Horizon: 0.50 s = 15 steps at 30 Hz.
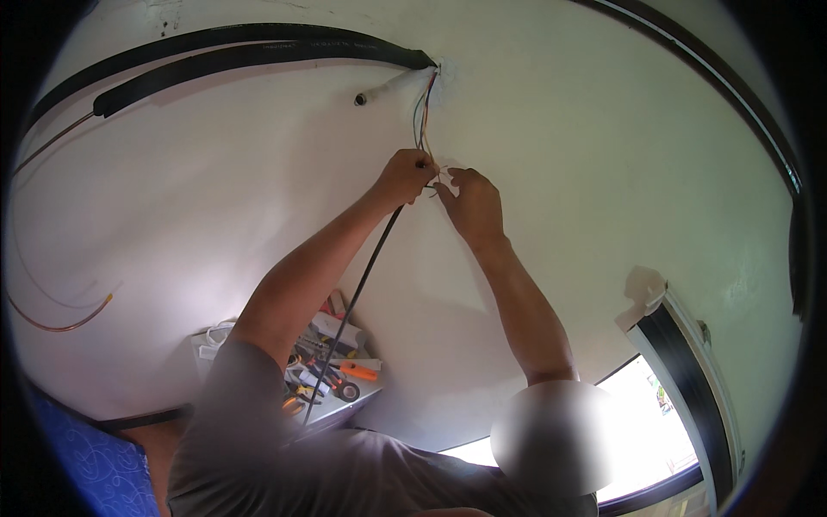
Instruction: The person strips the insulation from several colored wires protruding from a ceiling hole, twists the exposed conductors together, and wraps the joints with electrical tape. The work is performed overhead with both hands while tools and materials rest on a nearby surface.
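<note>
Both my arms reach up to a bundle of thin coloured wires (425, 112) that comes out of a hole in the white wall. My left hand (405, 178) is closed around the wires and the end of a black cable (366, 280), which hangs down from under it. Just to its right, my right hand (474, 202) has thumb and forefinger bent toward thin bare wire ends between the two hands. A small gap shows between its fingertips, and whether they touch a wire I cannot tell.
Black foam-insulated pipes (258, 53) run left from the hole, one with a copper tube (56, 142) sticking out. A short grey pipe (362, 99) juts from the wall. Below are a white cabinet (366, 396) with tools and tape, a blue patterned fabric (95, 457) and a bright window (650, 431).
</note>
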### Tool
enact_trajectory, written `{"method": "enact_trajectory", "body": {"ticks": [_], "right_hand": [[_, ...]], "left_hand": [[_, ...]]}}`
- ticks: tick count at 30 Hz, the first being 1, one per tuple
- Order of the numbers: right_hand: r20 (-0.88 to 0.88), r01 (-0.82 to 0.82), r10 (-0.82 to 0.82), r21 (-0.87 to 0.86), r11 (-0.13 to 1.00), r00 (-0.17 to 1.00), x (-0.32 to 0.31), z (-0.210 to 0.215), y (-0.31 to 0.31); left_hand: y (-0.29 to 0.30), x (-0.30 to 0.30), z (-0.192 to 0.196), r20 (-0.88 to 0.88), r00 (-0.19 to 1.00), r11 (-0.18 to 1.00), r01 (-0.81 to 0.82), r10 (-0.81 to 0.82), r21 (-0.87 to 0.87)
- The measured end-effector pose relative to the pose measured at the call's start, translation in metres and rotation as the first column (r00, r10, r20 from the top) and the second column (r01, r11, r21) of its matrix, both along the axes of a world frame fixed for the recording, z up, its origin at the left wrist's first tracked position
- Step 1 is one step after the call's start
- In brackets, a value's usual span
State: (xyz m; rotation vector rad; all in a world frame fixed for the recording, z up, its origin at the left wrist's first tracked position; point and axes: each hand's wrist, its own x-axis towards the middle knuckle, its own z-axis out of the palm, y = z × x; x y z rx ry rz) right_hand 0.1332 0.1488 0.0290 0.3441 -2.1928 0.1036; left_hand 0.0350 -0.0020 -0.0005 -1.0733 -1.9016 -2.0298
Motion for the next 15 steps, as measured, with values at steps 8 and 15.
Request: {"method": "enact_trajectory", "body": {"ticks": [8, 15], "right_hand": [[-0.129, 0.127, -0.095, 0.26, 0.957, 0.987, -0.0053, -0.0112, 0.0035], [-0.268, 0.023, 0.058, 0.289, 0.957, 0.962, -0.0063, -0.0105, 0.0076]], "left_hand": [[-0.003, 0.0006, 0.0031, 0.061, 0.998, 0.999, 0.033, -0.034, 0.019], [-0.0027, 0.0027, 0.0046, 0.092, 0.994, 0.997, 0.059, -0.063, 0.048]]}}
